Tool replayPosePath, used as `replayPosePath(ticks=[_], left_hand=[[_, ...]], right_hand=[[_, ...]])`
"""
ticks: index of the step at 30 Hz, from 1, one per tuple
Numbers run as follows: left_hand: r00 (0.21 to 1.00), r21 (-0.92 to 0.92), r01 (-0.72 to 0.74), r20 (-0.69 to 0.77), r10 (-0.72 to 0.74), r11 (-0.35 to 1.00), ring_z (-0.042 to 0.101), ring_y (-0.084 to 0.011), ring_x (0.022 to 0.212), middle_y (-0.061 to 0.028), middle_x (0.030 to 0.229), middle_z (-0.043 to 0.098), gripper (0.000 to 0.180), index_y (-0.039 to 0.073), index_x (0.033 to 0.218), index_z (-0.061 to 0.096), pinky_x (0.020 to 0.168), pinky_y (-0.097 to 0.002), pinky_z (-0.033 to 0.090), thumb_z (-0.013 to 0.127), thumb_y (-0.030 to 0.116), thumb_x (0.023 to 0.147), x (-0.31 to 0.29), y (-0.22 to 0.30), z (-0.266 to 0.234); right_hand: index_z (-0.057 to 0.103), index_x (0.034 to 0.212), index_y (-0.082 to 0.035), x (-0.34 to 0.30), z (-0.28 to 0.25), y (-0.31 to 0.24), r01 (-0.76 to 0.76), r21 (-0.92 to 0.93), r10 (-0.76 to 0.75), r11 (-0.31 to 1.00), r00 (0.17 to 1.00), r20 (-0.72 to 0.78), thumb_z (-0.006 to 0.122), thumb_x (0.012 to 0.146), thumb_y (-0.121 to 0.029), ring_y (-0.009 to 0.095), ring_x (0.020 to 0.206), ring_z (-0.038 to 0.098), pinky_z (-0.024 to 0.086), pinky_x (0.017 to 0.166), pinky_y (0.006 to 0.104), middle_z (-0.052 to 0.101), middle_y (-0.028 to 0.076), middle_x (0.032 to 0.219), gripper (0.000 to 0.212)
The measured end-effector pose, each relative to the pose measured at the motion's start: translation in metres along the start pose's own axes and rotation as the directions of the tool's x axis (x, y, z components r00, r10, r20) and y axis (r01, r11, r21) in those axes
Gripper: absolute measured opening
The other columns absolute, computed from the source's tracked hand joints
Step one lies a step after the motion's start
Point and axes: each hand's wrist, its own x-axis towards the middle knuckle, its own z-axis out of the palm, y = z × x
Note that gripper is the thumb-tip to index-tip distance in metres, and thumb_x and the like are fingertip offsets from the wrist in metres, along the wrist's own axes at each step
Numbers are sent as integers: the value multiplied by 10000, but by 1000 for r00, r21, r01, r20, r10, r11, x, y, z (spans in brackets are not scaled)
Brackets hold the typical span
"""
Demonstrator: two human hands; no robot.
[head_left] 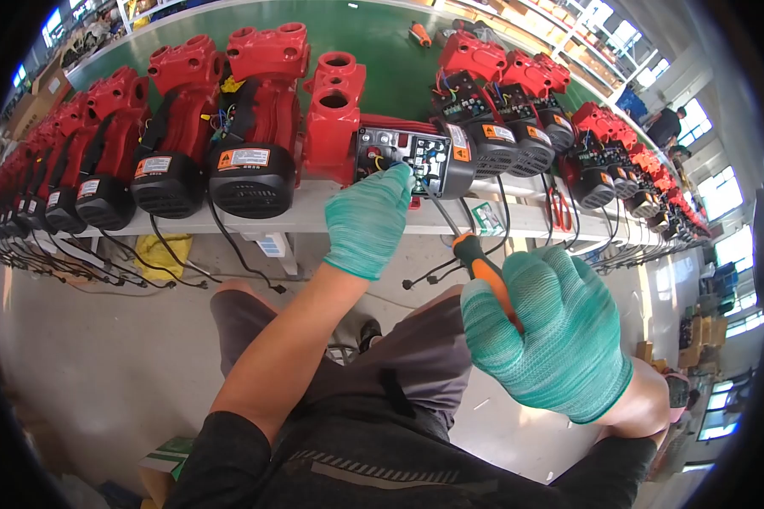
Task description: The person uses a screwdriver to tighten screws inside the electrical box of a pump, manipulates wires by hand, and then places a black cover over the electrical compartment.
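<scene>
Green-gloved right hand [560,335] snug around screwdriver [489,278]

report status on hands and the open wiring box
Left hand at open wiring box, partly covering it. Right hand gripping screwdriver, pointed at box. Circuit board exposed.

teal knit gloves [367,219], black short-sleeved shirt [361,437], grey shorts [429,352]
</scene>
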Motion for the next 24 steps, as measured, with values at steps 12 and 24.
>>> replayPosePath(ticks=[12,24], left_hand=[[998,4,41,57,-42,999,742,-311,816,-131,930,767,195,84,1091,768,726,-389,592,742,214,948,1,2,0],[1000,2,20,0,-20,1000,736,-318,795,-128,900,762,194,95,1092,769,705,-400,584,732,228,956,0,0,0]], right_hand=[[643,1077,-131,3,-3,5,19,-164,-8,986,997,71,726,851,-194,210,566,564,413,414,350,555,58,784,249],[604,1121,-82,-1,-9,-2,-114,-97,130,989,975,179,706,856,-155,196,550,551,417,391,336,554,90,813,293]])
